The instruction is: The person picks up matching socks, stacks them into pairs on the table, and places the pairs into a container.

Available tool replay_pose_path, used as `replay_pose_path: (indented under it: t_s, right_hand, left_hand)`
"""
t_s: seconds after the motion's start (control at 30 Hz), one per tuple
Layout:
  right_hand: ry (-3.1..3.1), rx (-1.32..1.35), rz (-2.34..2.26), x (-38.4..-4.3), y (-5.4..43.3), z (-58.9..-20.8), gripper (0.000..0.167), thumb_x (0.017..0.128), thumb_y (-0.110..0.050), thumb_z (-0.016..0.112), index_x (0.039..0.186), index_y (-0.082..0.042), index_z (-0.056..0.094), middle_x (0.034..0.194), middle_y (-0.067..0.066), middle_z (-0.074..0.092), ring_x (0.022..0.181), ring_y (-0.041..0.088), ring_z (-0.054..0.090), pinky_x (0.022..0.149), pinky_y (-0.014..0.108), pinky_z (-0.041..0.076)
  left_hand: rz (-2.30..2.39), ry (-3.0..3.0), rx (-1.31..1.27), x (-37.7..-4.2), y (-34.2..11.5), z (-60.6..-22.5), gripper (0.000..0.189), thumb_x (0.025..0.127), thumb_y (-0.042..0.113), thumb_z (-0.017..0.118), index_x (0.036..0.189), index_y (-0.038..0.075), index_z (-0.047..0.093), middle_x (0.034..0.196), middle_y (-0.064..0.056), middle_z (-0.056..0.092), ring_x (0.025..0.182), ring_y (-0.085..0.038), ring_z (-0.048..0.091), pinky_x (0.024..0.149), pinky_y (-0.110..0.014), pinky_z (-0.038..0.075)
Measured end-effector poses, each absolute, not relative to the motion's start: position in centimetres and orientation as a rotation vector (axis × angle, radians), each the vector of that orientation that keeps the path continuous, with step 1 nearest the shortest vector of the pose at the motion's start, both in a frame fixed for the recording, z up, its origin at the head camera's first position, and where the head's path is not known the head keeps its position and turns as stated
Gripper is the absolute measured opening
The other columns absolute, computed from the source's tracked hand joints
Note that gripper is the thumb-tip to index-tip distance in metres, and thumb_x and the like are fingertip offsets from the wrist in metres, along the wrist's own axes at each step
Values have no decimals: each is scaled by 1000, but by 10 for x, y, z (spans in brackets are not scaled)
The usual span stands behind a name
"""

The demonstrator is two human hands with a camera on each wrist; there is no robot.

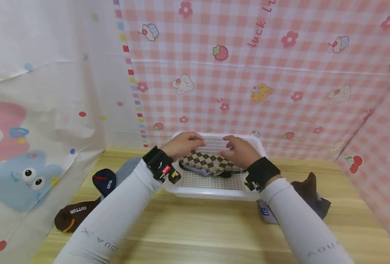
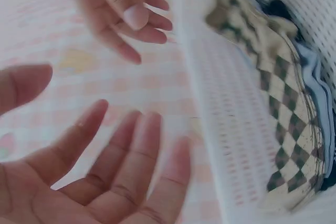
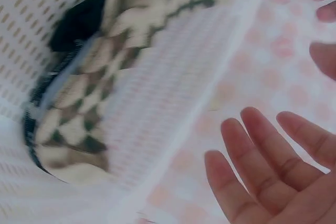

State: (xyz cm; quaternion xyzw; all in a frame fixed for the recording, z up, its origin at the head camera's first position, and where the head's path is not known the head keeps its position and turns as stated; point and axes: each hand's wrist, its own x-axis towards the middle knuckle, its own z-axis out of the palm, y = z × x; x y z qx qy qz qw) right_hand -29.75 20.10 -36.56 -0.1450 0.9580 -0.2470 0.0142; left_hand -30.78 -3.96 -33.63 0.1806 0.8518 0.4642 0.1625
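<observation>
Both hands hover over a white plastic basket (image 1: 211, 194), fingers loosely spread and nothing held. My left hand (image 1: 184, 143) is above the basket's left back part, and my right hand (image 1: 242, 151) faces it from the right. Between and below them, a checkered beige-and-brown sock (image 1: 211, 161) lies across the basket. Under its edge show light blue and dark socks (image 2: 315, 87). In the left wrist view the left hand (image 2: 115, 177) has its fingers apart, with the right hand (image 2: 121, 14) opposite. The right wrist view shows the right hand (image 3: 278, 171) beside the basket's rim, fingers extended.
On the wooden table (image 1: 195, 227), left of the basket, lie a brown sock (image 1: 79, 214) marked COTTON, a navy sock (image 1: 104, 181) and a grey one (image 1: 127, 168). Right of it are dark brown and grey socks (image 1: 320, 205), partly behind the right arm. A pink checked cloth (image 1: 234, 73) hangs behind.
</observation>
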Motion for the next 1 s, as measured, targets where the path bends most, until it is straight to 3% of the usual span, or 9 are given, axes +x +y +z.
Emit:
replay_pose_path:
  t_s: [0.2, 0.37, 0.57, 0.67, 0.8, 0.87, 1.0]
  right_hand:
    - [3067, -592, -945, -250, 195, -350, 56, 100, -29, 64, 148, -5, 48, 131, 19, 63, 122, 34, 61, 102, 51, 50]
    - [3183, -667, -1144, -212, 194, -362, 51, 99, -24, 66, 144, -5, 51, 135, 16, 60, 123, 31, 59, 101, 49, 49]
    - [3292, -737, -1358, -175, 191, -384, 41, 94, -12, 71, 133, -7, 60, 124, 8, 65, 108, 18, 60, 92, 23, 46]
    - [3264, -731, -1434, -161, 188, -393, 38, 94, -9, 71, 131, -11, 62, 121, 4, 66, 108, 14, 59, 90, 16, 45]
    - [3199, -782, -1478, -151, 182, -410, 33, 93, -7, 72, 124, -14, 66, 117, -3, 68, 106, 9, 60, 87, 18, 49]
    - [3164, -826, -1452, -150, 177, -417, 29, 93, -7, 72, 120, -15, 68, 116, -5, 68, 105, 8, 61, 86, 23, 52]
    - [3099, -886, -1391, -149, 168, -426, 25, 93, -7, 72, 116, -14, 70, 113, -5, 69, 103, 7, 62, 84, 31, 56]
  left_hand:
    - [1655, 2354, 549, -260, -98, -328, 32, 104, 18, 55, 128, -2, 60, 119, -18, 66, 100, -21, 66, 88, -34, 56]
    - [1865, 2388, 475, -221, -142, -347, 30, 103, 21, 58, 122, -1, 62, 111, -5, 67, 104, -18, 65, 98, -37, 53]
    - [1869, 2529, 284, -193, -184, -385, 31, 102, 24, 61, 122, 1, 63, 111, -4, 65, 104, -12, 61, 94, -19, 49]
    - [1777, 2600, 212, -191, -201, -407, 31, 102, 22, 61, 125, 1, 63, 116, -7, 66, 104, -10, 61, 91, -18, 50]
    - [1449, 2860, 175, -189, -216, -432, 30, 98, 19, 66, 125, 4, 66, 119, -12, 67, 103, -19, 64, 88, -33, 53]
    - [1242, 3015, 181, -189, -219, -442, 31, 95, 14, 69, 123, 3, 68, 119, -17, 66, 108, -33, 64, 93, -45, 53]
    - [934, 3206, 190, -191, -223, -459, 35, 88, 9, 73, 122, 0, 70, 123, -26, 62, 123, -52, 52, 101, -62, 45]
